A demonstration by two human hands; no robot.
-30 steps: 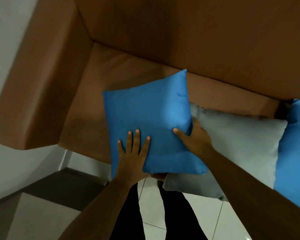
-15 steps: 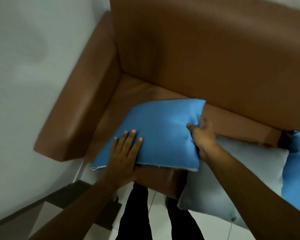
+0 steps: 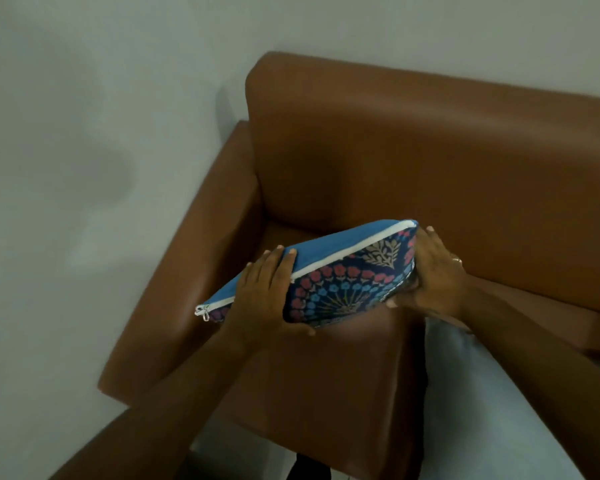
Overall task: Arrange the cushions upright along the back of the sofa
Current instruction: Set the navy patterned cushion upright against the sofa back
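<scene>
I hold a cushion (image 3: pixel 347 282) above the left end of the brown sofa seat (image 3: pixel 326 375). Its back is plain blue, its front is dark blue with red and blue flowers, and a white zip runs along the top edge. The patterned face is turned toward me and tilted. My left hand (image 3: pixel 264 299) grips its left part, fingers over the blue side. My right hand (image 3: pixel 433 275) clasps its right end. The sofa backrest (image 3: pixel 430 161) rises just behind it. A pale grey cushion (image 3: pixel 471 403) lies on the seat at the right, partly under my right arm.
The sofa's left armrest (image 3: pixel 194 271) stands close to the held cushion, against a plain pale wall (image 3: pixel 84 168). The wall also runs behind the backrest. Dark trouser legs (image 3: pixel 309 469) show at the bottom edge.
The cushion has been lifted off the seat and turned over, so its patterned face and zip now show. My view has swung up toward the backrest and wall.
</scene>
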